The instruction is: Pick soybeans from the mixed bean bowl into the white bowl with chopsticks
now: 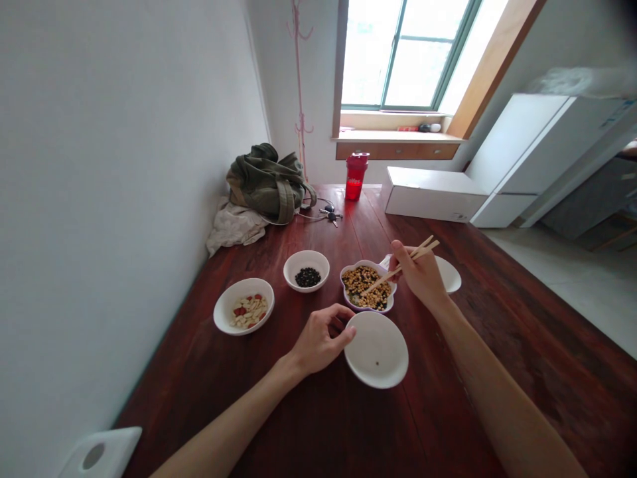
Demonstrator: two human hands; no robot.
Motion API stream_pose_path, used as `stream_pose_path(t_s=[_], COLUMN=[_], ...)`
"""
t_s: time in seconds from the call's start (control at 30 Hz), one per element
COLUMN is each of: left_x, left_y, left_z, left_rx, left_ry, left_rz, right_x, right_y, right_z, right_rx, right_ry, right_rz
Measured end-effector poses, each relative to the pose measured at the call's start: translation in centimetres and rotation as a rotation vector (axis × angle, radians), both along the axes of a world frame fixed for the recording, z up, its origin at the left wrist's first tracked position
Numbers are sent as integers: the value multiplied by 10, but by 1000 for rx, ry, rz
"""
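My right hand [422, 272] is closed on a pair of wooden chopsticks [398, 269], whose tips reach into a purple-rimmed bowl [346, 292] of mixed beans. My left hand [318, 338] curls around the near left rim of a white bowl [377, 350], which holds only a tiny speck. Left of these stand a small white bowl [306, 269] of black beans and a wider white bowl [243, 305] with pale and red beans. Another white dish [450, 275] shows partly behind my right hand.
All stand on a dark red wooden table [497, 332] set against a white wall. At its far end lie an olive bag [269, 182], keys [331, 214], a red cup [355, 176] and a white box [432, 194]. A white object [99, 451] sits at the near left corner.
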State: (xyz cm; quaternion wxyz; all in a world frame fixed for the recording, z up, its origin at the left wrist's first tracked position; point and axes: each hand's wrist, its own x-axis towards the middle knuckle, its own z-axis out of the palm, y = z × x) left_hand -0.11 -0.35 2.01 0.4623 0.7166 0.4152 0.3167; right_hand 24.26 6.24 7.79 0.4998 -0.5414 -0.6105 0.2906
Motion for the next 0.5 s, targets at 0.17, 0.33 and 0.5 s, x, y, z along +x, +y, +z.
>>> stream_pose_path(t_s=[0.17,0.33,0.5], left_x=[0,-1,-1], left_y=[0,0,1], left_z=[-3,-4,-5], left_rx=[-7,-7,-14], left_ry=[11,9,10], left_rz=[5,13,18], right_x=[-2,-2,-1], right_y=[-7,-9,-10], right_z=[7,10,11], right_rx=[58,117,179], right_ry=[4,-2,-52], right_rz=[-53,-110,-137])
